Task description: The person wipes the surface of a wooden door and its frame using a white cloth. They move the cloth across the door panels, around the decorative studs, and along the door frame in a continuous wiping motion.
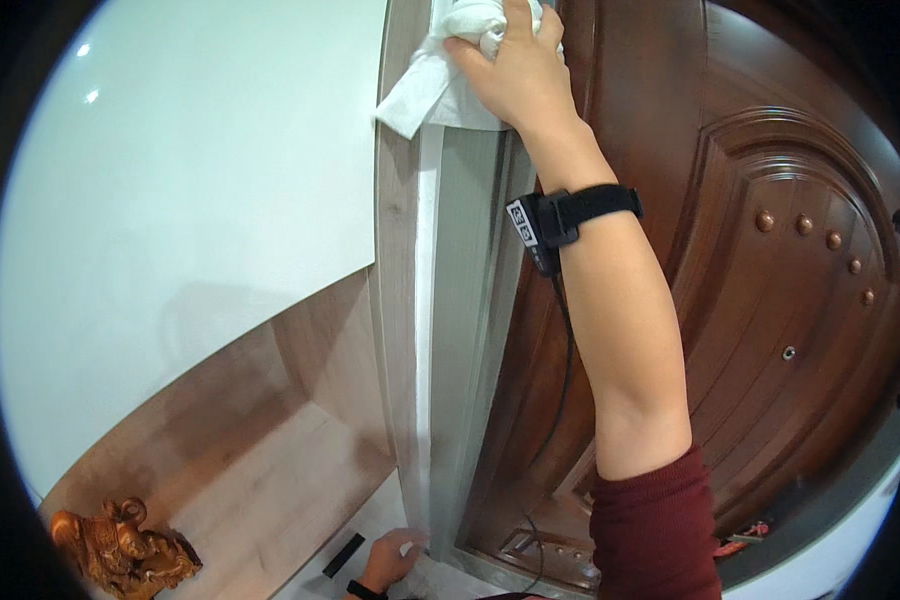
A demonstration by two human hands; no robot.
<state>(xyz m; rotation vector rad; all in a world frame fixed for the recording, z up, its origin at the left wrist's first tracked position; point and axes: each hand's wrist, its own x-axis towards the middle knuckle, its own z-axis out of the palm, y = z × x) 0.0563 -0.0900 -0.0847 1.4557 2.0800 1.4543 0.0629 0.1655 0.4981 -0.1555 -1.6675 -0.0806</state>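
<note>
My right hand is raised at the top of the view, its fingers closed on a bunched white cloth. The cloth lies against the upper part of the grey door frame, and one corner hangs over the wooden cabinet edge. A black strap with a small device is around my right wrist. Low in the view, my left hand is beside the foot of the frame. Its fingers are loosely bent and apart, with nothing seen in them.
A brown panelled door with round studs fills the right side. At left is a glossy white cabinet panel above a wooden niche, where a carved brown figurine stands. A thin black cable hangs from the wrist device.
</note>
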